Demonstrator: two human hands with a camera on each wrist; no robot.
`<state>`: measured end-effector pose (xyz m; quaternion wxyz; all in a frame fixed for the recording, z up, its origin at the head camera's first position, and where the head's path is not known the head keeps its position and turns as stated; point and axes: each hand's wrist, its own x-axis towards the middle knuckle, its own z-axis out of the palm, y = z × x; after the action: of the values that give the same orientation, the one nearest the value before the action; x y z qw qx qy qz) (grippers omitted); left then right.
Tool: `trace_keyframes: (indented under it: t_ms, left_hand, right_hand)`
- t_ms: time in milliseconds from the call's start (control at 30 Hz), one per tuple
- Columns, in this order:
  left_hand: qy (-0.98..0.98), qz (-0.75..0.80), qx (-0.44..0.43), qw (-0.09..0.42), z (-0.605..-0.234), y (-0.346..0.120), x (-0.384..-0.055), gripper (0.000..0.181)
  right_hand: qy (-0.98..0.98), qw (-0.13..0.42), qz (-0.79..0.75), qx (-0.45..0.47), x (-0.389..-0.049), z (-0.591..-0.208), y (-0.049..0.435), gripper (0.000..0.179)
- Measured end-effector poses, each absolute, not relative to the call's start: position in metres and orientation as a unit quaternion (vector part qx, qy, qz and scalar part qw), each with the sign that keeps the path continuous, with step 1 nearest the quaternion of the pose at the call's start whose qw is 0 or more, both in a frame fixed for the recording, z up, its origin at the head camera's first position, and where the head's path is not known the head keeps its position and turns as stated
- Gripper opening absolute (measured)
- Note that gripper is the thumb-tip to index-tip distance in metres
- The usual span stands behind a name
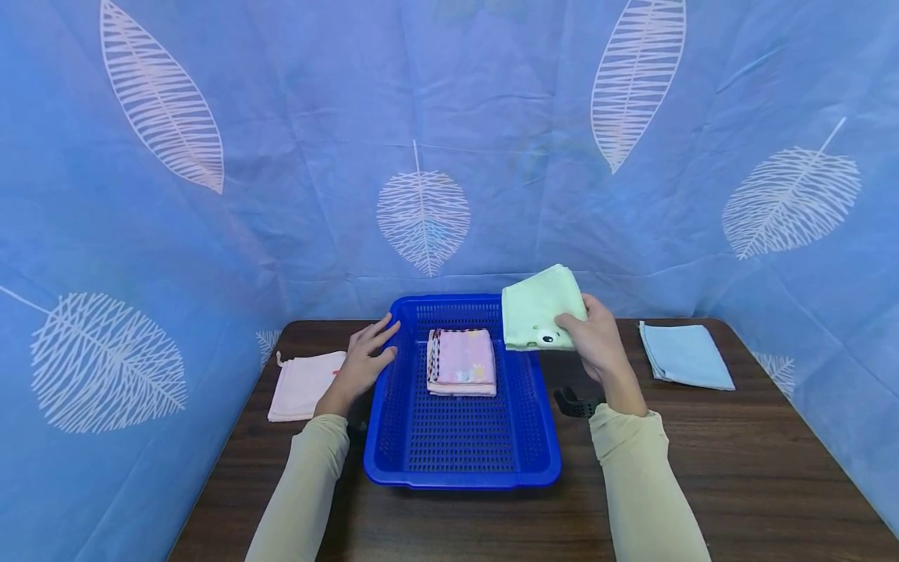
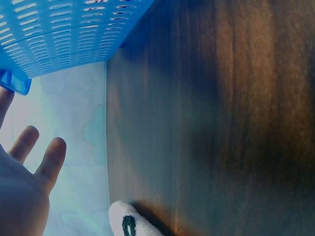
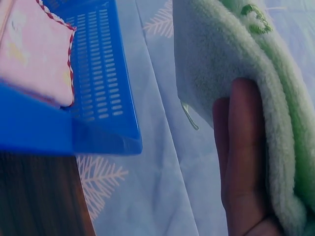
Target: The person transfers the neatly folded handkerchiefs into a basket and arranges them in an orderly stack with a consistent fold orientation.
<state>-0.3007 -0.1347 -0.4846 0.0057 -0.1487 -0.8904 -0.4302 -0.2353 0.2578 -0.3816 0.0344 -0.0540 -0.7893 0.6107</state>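
Note:
My right hand (image 1: 598, 340) pinches a folded light green towel (image 1: 537, 306) by its right side, thumb on the front, fingers behind. The towel bears an embroidered eye and is held up over the right rim of a blue plastic basket (image 1: 463, 478). At the basket's left rim, my left hand (image 1: 364, 361) has its fingers spread, fingertips right at the edge; in the left wrist view the fingers (image 2: 51, 160) look nearly straight. Inside the basket, toward the back, lies a stack of folded pink towels (image 1: 465, 359), the top one with a red-and-white striped trim.
On the dark wooden table (image 1: 737, 468), a folded light blue towel (image 1: 687, 356) lies at the right. A folded pale pink towel (image 1: 303, 386) lies at the left, partly behind my left hand. A blue leaf-patterned cloth (image 1: 337, 156) hangs behind and beside the table.

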Motion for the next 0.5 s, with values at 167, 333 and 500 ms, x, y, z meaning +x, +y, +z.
trace_keyframes:
  t_ms: [167, 333, 500]
  left_hand:
    - [-0.889, -0.433, -0.148, 0.005, -0.485, -0.135, -0.301, 0.054]
    - [-0.890, -0.431, -0.149, 0.003, -0.485, -0.135, -0.301, 0.054]
    - [-0.890, -0.432, -0.150, 0.002, -0.484, -0.135, -0.301, 0.054]
  right_hand:
    - [-0.785, 0.034, 0.617, -0.055, -0.239, -0.382, 0.250, 0.062]
    - [-0.784, 0.032, 0.617, -0.055, -0.243, -0.383, 0.242, 0.060]
    - [-0.777, 0.027, 0.627, -0.055, -0.246, -0.384, 0.234, 0.060]
